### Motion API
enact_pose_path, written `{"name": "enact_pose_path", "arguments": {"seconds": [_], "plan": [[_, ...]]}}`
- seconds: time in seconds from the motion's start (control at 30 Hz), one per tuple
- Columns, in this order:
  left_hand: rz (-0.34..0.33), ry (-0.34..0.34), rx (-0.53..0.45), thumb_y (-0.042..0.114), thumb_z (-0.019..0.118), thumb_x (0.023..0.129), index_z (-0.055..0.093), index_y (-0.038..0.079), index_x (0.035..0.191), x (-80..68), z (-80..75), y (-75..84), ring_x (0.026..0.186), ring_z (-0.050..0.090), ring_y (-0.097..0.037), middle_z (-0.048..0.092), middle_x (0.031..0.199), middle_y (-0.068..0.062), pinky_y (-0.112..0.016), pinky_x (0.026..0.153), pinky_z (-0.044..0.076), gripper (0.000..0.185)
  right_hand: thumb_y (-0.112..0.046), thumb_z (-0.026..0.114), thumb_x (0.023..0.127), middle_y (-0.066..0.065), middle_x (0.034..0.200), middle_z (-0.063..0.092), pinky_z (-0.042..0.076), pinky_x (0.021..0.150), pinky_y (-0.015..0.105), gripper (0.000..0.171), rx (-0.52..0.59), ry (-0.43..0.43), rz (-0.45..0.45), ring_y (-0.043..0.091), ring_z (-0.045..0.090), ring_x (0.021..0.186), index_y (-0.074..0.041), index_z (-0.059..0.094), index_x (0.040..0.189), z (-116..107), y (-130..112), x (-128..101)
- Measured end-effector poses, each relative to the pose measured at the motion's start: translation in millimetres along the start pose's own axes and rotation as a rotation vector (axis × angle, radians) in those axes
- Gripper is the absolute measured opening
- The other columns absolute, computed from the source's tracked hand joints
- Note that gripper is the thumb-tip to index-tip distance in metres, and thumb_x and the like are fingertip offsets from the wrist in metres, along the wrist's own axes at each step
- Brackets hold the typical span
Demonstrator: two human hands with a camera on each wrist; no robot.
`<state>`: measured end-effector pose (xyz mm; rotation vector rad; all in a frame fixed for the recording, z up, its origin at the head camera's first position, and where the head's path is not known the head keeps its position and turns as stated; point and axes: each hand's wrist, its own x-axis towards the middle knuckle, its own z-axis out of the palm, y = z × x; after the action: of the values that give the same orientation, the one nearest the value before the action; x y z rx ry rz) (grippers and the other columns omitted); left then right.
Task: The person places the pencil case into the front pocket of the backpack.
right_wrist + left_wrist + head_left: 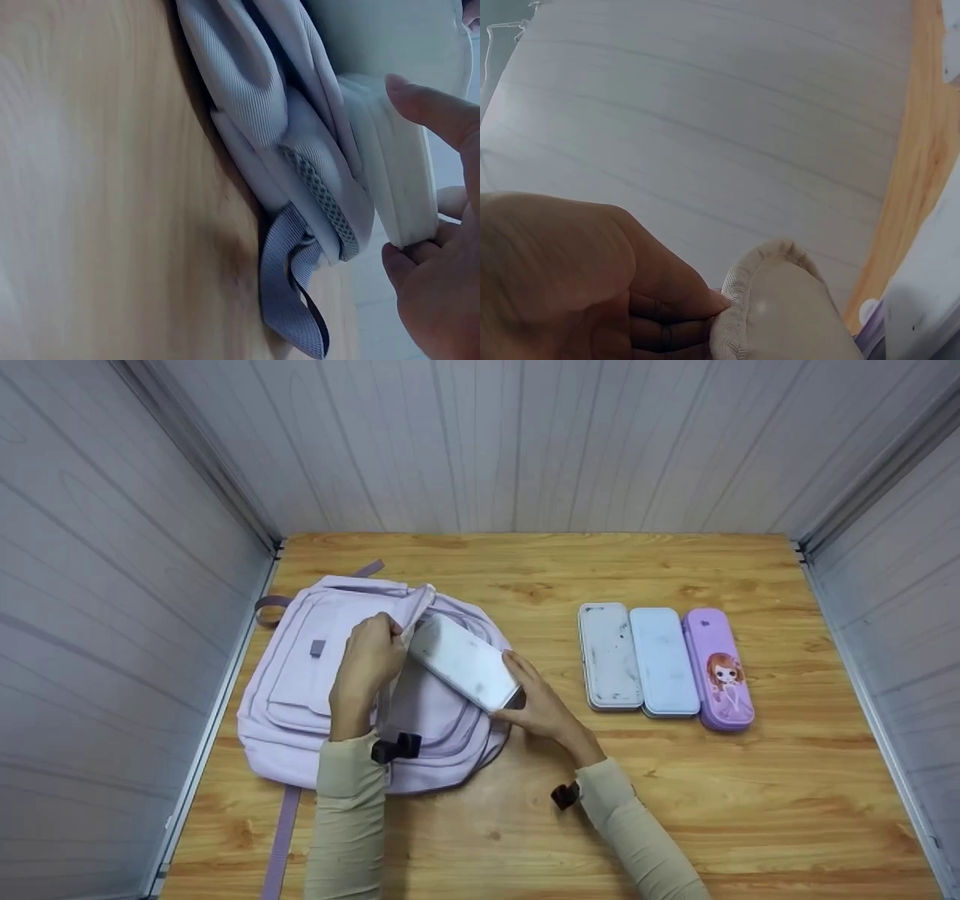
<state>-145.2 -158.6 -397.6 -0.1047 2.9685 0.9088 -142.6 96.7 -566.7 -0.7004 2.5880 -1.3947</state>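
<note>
Tabletop [495, 840] — hands: left [365, 664] pinching bag flap [786, 319], right [540, 697] gripping white case [466, 660]; purple case [718, 671] head-view only.

Our left hand [366, 667] holds a flap [414, 613] of the backpack [307, 615]; our right hand [541, 703] grips a white case [466, 661] reaching toward the left fingers. Right of our right fingers lie three other cases [665, 661].

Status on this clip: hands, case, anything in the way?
Left hand pinching flap of lilac backpack. Right hand gripping white case, far end at the backpack's opening. Nothing visibly blocking; three other cases lie apart, to the right.
</note>
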Motion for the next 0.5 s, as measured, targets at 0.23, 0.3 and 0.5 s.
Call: {"name": "enact_pose_path", "arguments": {"seconds": [0.23, 0.3, 0.5], "plan": [[0.008, -0.014, 0.019, 0.002, 0.046, 0.087, 0.062, -0.004, 0.096, 1.1, 0.0, 1.6, 0.091, 0.061, -0.036, 0.064, 0.097, -0.021, -0.047, 0.081, 0.049, 0.02, -0.031, 0.08, 0.075, 0.02, 0.153, 0.026, 0.021, 0.115, 0.05, 0.096, -0.006, 0.051, 0.051, 0.036, 0.025, 0.141, -0.003, 0.026, 0.15, -7, 4, 8], [0.01, -0.017, 0.024, 0.002, 0.046, 0.087, 0.062, -0.005, 0.097, 1.5, -1.0, 1.5, 0.091, 0.061, -0.036, 0.064, 0.097, -0.021, -0.047, 0.081, 0.049, 0.02, -0.03, 0.08, 0.075, 0.021, 0.152, 0.028, 0.022, 0.115, 0.049, 0.096, -0.001, 0.081, 0.066, 0.036, 0.027, 0.14, -0.002, 0.027, 0.149, -8, 6, 10], [0.012, -0.037, 0.027, 0.001, 0.044, 0.087, 0.062, -0.005, 0.098, 1.8, -4.6, 1.7, 0.092, 0.061, -0.035, 0.064, 0.098, -0.021, -0.047, 0.082, 0.049, 0.022, -0.027, 0.081, 0.075, 0.023, 0.148, 0.034, 0.024, 0.115, 0.047, 0.093, 0.004, 0.15, 0.044, 0.036, 0.032, 0.138, 0.002, 0.028, 0.147, -3, 10, 16]]}}
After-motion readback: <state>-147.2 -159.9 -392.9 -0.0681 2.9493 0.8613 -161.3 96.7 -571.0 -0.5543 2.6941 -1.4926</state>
